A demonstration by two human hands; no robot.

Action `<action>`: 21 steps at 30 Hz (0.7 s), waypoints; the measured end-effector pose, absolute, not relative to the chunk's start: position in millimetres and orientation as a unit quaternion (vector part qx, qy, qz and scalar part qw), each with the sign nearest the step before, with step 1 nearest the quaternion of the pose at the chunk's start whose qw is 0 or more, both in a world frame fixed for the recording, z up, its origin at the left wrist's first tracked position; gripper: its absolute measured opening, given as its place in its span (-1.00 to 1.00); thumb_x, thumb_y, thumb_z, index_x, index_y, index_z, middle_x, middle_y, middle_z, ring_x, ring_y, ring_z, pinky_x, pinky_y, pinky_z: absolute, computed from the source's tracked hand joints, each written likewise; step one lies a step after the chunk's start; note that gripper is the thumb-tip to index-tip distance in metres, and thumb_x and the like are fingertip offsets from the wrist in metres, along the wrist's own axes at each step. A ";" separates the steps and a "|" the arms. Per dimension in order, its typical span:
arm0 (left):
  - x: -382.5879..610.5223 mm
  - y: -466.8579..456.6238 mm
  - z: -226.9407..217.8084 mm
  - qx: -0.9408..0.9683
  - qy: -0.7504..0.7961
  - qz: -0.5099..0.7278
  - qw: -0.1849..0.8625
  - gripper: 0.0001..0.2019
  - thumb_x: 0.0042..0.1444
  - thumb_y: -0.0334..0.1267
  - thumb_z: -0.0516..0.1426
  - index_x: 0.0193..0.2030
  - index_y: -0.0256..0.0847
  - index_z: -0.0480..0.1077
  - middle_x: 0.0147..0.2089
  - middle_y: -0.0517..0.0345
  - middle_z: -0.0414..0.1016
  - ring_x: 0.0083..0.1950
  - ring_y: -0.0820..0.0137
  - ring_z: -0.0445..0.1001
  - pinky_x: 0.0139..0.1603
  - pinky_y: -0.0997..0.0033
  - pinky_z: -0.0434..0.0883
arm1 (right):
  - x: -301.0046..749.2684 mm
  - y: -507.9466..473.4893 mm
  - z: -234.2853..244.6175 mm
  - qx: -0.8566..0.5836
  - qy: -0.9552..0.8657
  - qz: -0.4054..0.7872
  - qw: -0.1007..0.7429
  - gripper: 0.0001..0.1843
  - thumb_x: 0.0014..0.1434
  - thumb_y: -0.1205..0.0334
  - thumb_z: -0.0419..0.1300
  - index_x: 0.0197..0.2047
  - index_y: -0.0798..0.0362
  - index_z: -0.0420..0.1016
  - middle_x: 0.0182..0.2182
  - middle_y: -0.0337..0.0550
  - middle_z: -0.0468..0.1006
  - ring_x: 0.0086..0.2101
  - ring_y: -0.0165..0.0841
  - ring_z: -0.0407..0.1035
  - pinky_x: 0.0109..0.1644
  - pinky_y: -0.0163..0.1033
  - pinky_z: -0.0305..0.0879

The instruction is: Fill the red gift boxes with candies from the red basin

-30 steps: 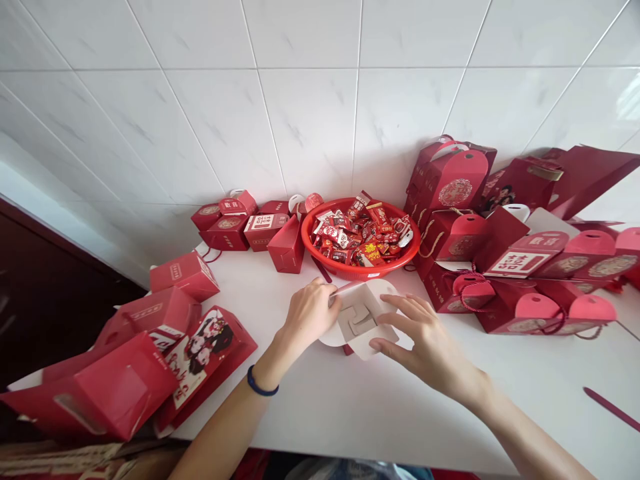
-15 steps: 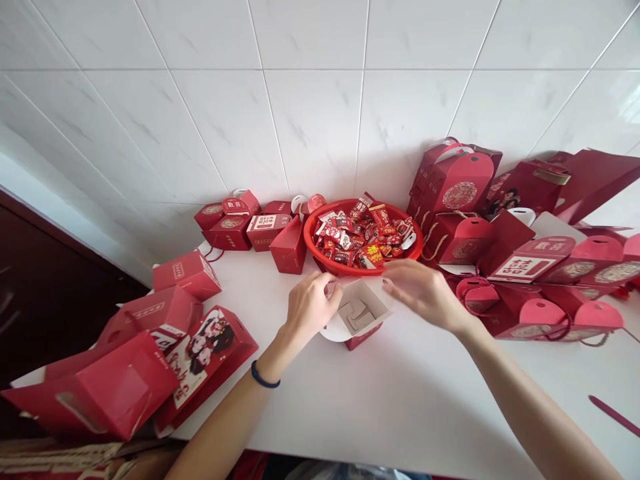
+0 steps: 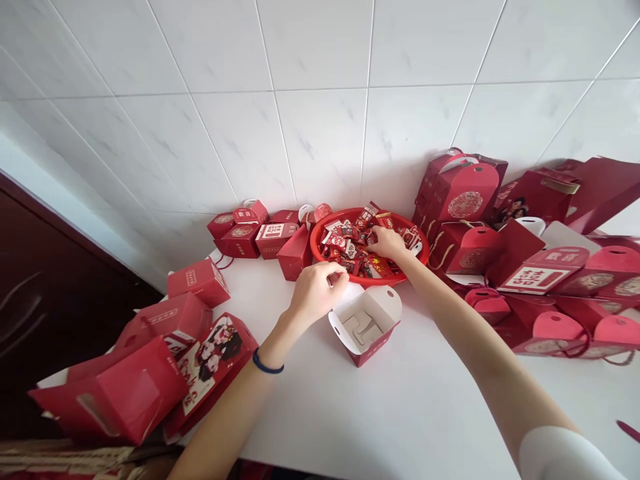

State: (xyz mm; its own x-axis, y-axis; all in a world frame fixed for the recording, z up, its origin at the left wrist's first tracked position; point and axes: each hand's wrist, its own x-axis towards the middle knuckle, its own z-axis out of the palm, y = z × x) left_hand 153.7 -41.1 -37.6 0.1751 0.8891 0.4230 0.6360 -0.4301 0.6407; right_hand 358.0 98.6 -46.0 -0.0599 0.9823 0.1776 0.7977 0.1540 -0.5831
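A small red paper box (image 3: 373, 345) with a pale inside stands on the table, its top flaps raised and nothing in it. At its back left edge is my left hand (image 3: 317, 290), thumb and forefinger brought together by a white flap; whether they grip it is hidden. My right hand (image 3: 389, 243) reaches into a red basin (image 3: 316, 257) behind the box. Its fingers are bent around wrapped candies (image 3: 345, 233), with the tips partly out of sight among them.
Filled-out red gift boxes (image 3: 233, 240) line the wall left of the basin. Larger red boxes (image 3: 145, 387) crowd the table's left edge. More boxes (image 3: 535, 267) with cord handles are stacked at right. A tiled wall (image 3: 320, 147) closes off the back.
My right hand has moved from beside the box up into the basin of candies. The left hand stays by the box, whose open top shows more fully.
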 end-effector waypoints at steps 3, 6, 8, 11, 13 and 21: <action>152.4 -32.2 -33.0 0.741 0.499 0.408 0.189 -0.82 0.14 -0.26 0.13 -0.37 -0.21 0.56 -0.40 0.16 0.63 -0.39 0.39 0.52 -0.31 0.45 0.42 | 367.4 97.4 -48.0 -0.599 -0.652 0.260 0.385 -0.72 -0.17 0.34 0.42 -0.33 0.06 0.49 -0.36 -0.13 0.59 -0.16 -0.10 0.52 0.01 -0.06 0.41; 154.6 -18.8 -26.6 0.736 0.491 0.415 0.214 -0.83 0.12 -0.27 0.14 -0.40 -0.21 0.56 -0.38 0.16 0.65 -0.37 0.38 0.54 -0.29 0.45 0.45 | 379.7 91.2 -48.3 -0.540 -0.578 0.360 0.495 -0.72 -0.13 0.26 0.38 -0.29 0.07 0.51 -0.42 -0.22 0.56 -0.32 -0.23 0.51 -0.18 -0.12 0.48; 158.6 -6.7 -22.5 0.740 0.482 0.413 0.222 -0.83 0.11 -0.28 0.15 -0.40 -0.21 0.57 -0.34 0.15 0.67 -0.34 0.36 0.56 -0.25 0.43 0.47 | 386.6 85.3 -49.1 -0.487 -0.523 0.419 0.560 -0.70 -0.14 0.23 0.39 -0.28 0.05 0.50 -0.42 -0.24 0.57 -0.37 -0.30 0.50 -0.27 -0.16 0.51; 168.8 16.2 -19.0 0.760 0.468 0.394 0.221 -0.82 0.14 -0.30 0.15 -0.38 -0.22 0.59 -0.29 0.11 0.68 -0.28 0.32 0.59 -0.18 0.39 0.50 | 393.9 77.1 -52.1 -0.411 -0.441 0.471 0.644 -0.75 -0.12 0.25 0.38 -0.32 0.02 0.47 -0.39 -0.27 0.59 -0.32 -0.34 0.53 -0.21 -0.21 0.55; 178.1 33.7 -19.0 0.778 0.465 0.361 0.218 -0.81 0.15 -0.34 0.13 -0.34 -0.22 0.61 -0.26 0.09 0.69 -0.23 0.29 0.61 -0.11 0.36 0.51 | 396.9 73.6 -54.7 -0.373 -0.392 0.490 0.684 -0.78 -0.09 0.29 0.37 -0.35 0.01 0.44 -0.39 -0.29 0.60 -0.28 -0.36 0.55 -0.14 -0.23 0.56; 223.6 85.9 -26.4 0.847 0.401 0.226 0.265 -0.71 0.02 -0.49 0.15 -0.16 -0.22 0.63 -0.06 0.01 0.70 -0.03 0.19 0.62 0.06 0.32 0.47 | 397.3 71.2 -63.2 -0.311 -0.301 0.532 0.728 -0.83 -0.04 0.40 0.32 -0.36 0.02 0.45 -0.37 -0.29 0.63 -0.28 -0.38 0.57 -0.02 -0.23 0.55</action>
